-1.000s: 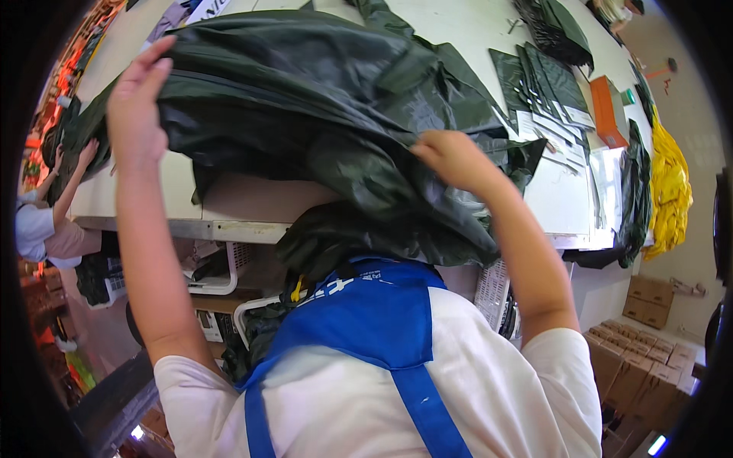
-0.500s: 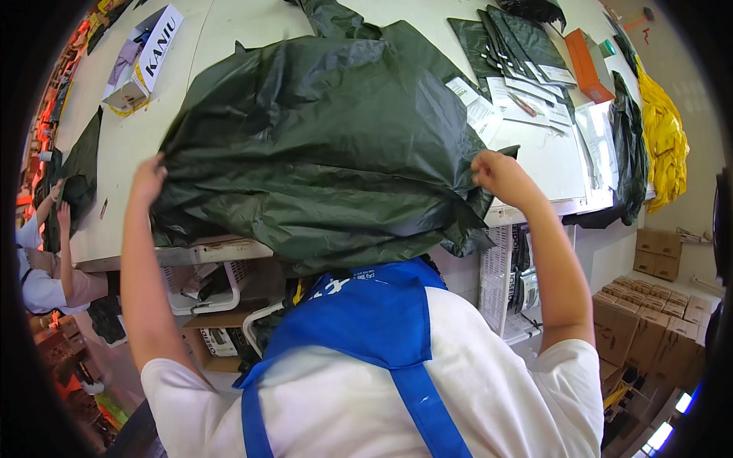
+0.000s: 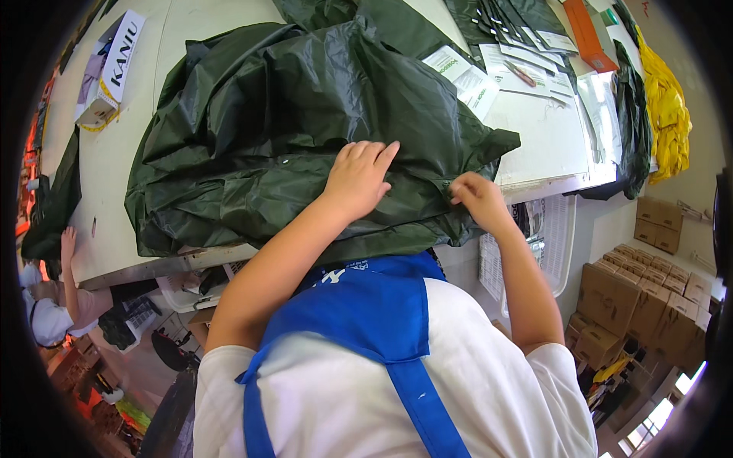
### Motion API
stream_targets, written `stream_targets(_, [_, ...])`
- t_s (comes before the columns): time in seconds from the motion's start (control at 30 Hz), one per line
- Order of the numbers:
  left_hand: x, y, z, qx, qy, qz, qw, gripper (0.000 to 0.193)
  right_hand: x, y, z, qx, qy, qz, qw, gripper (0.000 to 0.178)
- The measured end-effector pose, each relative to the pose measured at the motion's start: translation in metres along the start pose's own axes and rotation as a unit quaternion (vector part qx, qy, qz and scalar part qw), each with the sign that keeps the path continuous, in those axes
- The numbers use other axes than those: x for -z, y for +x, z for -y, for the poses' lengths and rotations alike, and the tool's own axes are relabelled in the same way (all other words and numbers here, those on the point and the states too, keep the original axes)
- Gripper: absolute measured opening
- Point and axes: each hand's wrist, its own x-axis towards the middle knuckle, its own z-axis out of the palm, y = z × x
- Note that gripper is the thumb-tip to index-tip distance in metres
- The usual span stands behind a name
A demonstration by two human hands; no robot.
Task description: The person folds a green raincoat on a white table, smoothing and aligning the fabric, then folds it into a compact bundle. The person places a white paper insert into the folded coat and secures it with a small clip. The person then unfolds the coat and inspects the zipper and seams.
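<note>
A crumpled dark green raincoat-like garment (image 3: 305, 99) of shiny waterproof cloth covers the middle of the white table (image 3: 527, 145), its near part hanging over the front edge. My left hand (image 3: 359, 179) rests on its middle, fingers stretched out and thumb apart, holding nothing. At the garment's right side, my right hand (image 3: 479, 200) has its fingers curled in and pinched on the cloth near the table edge. A small pale dot, perhaps a snap, shows on the cloth left of my left hand.
Flat dark green packs with white paper sheets (image 3: 527, 69) lie at the far right, beside an orange box (image 3: 589, 34). A white open carton (image 3: 111, 69) stands far left. Yellow cloth (image 3: 663, 114) hangs at the right. Cardboard boxes (image 3: 607, 298) are stacked below. Another person's hand (image 3: 69, 243) is at left.
My left hand has let go of the garment's left side and moved right to its middle. My right hand has shifted slightly down and left. The cloth has slumped into new folds.
</note>
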Motion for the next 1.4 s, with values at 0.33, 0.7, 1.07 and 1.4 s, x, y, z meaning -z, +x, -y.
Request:
stream_targets(0.33, [-0.003, -0.013, 0.01, -0.037, -0.04, 0.042, 0.998, 0.009, -0.014, 0.015, -0.001, -0.07, -0.16, -0.012, 0.985, 0.028])
stream_targets(0.7, [0.051, -0.01, -0.003, -0.048, -0.102, 0.085, 0.99, 0.01, 0.01, -0.008, 0.043, -0.048, -0.169, 0.06, 0.983, 0.023])
stream_targets(1.07, [0.053, 0.002, -0.02, -0.113, -0.054, 0.072, 0.99, 0.012, -0.02, -0.028, 0.063, 0.121, -0.28, -0.123, 0.944, 0.017])
stream_targets(1.4, [0.026, 0.037, -0.064, -0.048, -0.182, 0.093, 0.978, 0.039, -0.018, -0.038, 0.073, 0.094, -0.156, -0.121, 0.976, 0.012])
